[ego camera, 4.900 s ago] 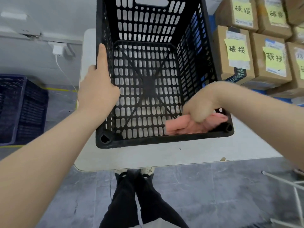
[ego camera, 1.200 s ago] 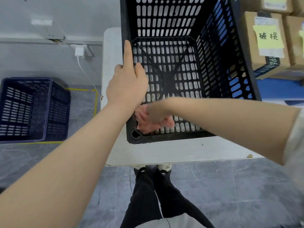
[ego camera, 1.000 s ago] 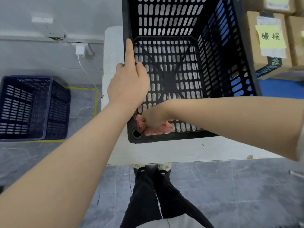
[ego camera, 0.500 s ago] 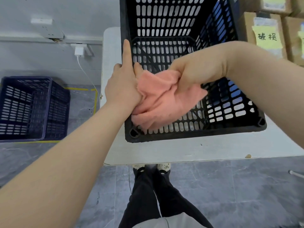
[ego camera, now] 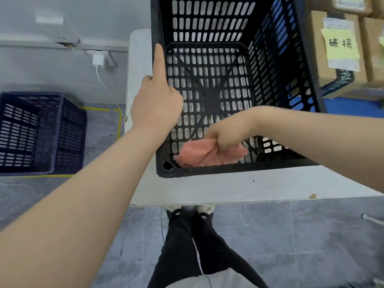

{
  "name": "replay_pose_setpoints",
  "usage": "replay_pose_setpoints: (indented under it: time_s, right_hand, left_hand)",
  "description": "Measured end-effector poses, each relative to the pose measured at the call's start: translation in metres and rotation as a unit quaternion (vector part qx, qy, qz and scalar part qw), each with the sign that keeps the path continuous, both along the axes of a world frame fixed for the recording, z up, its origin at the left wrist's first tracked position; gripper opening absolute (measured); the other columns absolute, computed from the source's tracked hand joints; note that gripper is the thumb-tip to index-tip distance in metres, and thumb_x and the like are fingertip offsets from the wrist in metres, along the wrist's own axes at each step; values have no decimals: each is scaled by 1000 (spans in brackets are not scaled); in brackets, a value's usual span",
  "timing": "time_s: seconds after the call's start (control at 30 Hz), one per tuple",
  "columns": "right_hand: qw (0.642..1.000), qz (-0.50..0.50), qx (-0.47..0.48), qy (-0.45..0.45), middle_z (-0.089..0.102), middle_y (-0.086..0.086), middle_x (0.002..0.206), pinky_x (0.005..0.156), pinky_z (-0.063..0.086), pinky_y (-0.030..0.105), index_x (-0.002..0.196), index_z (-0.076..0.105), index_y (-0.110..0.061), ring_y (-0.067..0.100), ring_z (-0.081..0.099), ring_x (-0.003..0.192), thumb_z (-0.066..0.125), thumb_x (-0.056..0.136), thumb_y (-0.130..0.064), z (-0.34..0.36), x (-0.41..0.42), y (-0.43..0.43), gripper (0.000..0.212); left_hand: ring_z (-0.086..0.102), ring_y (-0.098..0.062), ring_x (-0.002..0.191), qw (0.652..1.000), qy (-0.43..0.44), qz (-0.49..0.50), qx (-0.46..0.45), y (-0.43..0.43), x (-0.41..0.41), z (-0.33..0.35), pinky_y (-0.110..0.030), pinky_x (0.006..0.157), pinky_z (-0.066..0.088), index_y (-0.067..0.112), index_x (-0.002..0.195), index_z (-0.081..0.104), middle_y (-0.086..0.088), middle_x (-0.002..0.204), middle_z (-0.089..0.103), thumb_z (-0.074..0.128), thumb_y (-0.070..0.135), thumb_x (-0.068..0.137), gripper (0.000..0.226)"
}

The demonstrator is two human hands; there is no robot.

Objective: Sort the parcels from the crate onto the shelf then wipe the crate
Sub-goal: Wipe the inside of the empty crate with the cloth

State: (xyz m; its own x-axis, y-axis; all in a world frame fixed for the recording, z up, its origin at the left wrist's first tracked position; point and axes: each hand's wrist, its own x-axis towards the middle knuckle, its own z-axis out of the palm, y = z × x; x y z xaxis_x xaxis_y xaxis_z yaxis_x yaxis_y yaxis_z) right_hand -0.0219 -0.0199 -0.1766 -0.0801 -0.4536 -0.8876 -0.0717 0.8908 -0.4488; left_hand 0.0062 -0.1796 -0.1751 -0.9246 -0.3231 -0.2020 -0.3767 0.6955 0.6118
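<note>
Fingers (ego camera: 226, 142) of the right hand (ego camera: 227, 132) are bunching a pink cloth (ego camera: 199, 155) tight, pressing it against the inner face of the near wall of the black slotted crate (ego camera: 207, 19), down toward the 7 o'clock corner. Left hand (ego camera: 155, 104) is bracing the crate's left rim: index finger lying straight along the rim toward 12 o'clock, other fingers curling over the edge, though how far they wrap inside cannot be told.

Crate is sitting on a white table (ego camera: 207, 190), with no parcels showing on its floor. Labelled cardboard boxes (ego camera: 336, 50) are standing at 2 o'clock; a dark blue crate (ego camera: 31, 132) is sitting on the floor at 9 o'clock.

Judgement: sorting looks finished; wiping is the step in hand, working the near-left corner. Next move is likely calling for dragging the cloth along the near wall toward 4 o'clock, then the base and side walls, with the left hand holding the crate against sliding.
</note>
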Motion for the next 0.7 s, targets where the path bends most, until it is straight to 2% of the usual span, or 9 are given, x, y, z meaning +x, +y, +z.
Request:
replay_pose_setpoints:
  time_s: [0.07,0.1,0.23,0.3,0.4,0.5,0.57,0.63,0.7]
  right_hand:
    - [999,-5,-33,-29,74,-3,84,70,56,28,90,68,-11,17,70,86,50,85,12,21,-17,9,29]
    - [998,19,-46,-33,74,-6,84,70,54,23,90,68,-12,13,70,86,47,82,18,33,-26,15,37]
    - [989,24,-101,-103,72,10,105,82,55,30,103,69,-4,25,67,102,46,81,22,63,-56,28,40]
    - [994,-33,-95,-34,72,6,102,78,57,30,94,73,-15,23,68,99,49,80,17,63,-72,28,43]
    - [983,-47,-52,172,68,-2,98,84,57,35,92,67,-19,17,67,93,49,77,9,32,-76,15,37]
    - [983,60,72,157,62,-7,91,91,49,36,99,57,-7,12,60,86,46,82,3,-24,-42,3,22]
    - [970,173,114,129,62,5,91,89,51,35,107,55,1,22,60,83,45,94,-11,-54,-20,2,20]
    - [951,259,60,156,52,23,86,67,54,32,100,54,8,37,50,76,41,100,-18,-67,-14,10,29]
    - [953,263,61,140,49,18,79,58,48,36,83,50,-2,36,48,70,45,96,-11,-68,-15,15,17]
  left_hand:
    - [53,-30,77,1000,2,-1,-5,0,-1,-1,-38,65,38,39,152,-3,-11,100,54,32,11,88,78]
    - [52,-30,77,1000,3,-2,-8,0,0,-1,-38,65,37,39,152,-3,-11,101,54,32,11,88,79]
    - [50,-32,76,1000,3,-3,-16,0,0,-1,-38,65,36,38,153,-2,-13,101,52,33,10,87,80]
    - [49,-33,79,1000,2,-2,-20,0,0,0,-39,67,36,38,153,-3,-14,105,52,33,9,87,81]
    - [52,-34,82,1000,3,-6,-19,0,0,2,-41,69,40,37,153,-3,-14,106,53,33,8,88,80]
    - [54,-35,83,1000,1,-7,-15,0,1,3,-43,72,44,37,153,-3,-14,104,55,33,8,88,79]
    - [53,-34,81,1000,2,-6,-20,0,1,2,-41,69,42,37,153,-3,-14,103,54,32,8,88,79]
    - [53,-33,78,1000,4,-7,-20,0,1,1,-39,66,40,36,153,-3,-14,101,53,32,8,87,80]
    - [53,-32,77,1000,4,-7,-22,1,1,1,-39,66,39,36,153,-3,-14,101,52,32,7,87,80]
